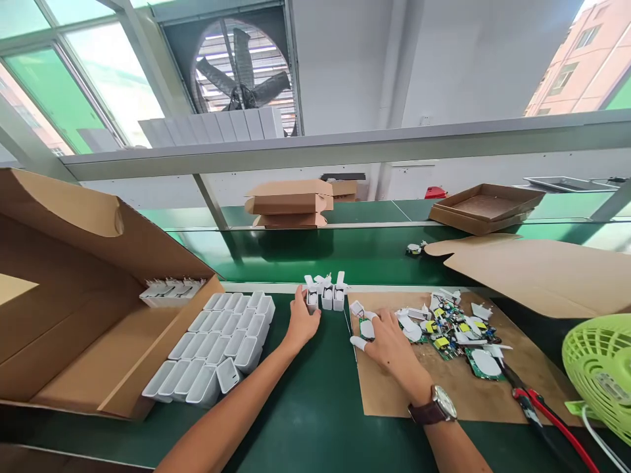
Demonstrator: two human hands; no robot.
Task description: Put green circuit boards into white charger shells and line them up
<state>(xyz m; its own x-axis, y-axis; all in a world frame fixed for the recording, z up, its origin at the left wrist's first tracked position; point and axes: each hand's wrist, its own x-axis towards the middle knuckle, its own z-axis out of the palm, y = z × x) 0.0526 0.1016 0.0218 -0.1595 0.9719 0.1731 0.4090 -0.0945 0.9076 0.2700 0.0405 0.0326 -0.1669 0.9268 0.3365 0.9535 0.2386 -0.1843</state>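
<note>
My left hand (302,320) reaches forward over the green bench and its fingers close round a small white charger housing (312,299), one of a cluster of white housings (329,293) standing near the bench's far edge. My right hand (389,341), wearing white finger cots and a wristwatch (436,408), lies on a brown cardboard sheet (394,387). Its fingers are spread over a green circuit board (366,328) at the left end of a pile of circuit boards and white plastic parts (451,328).
White charger housings in rows (221,348) lie in front of a large open cardboard box (73,309) at the left. Red-handled pliers (542,410) and a green desk fan (601,368) sit at the right. Flat cardboard boxes (290,203) rest beyond the green conveyor (315,253).
</note>
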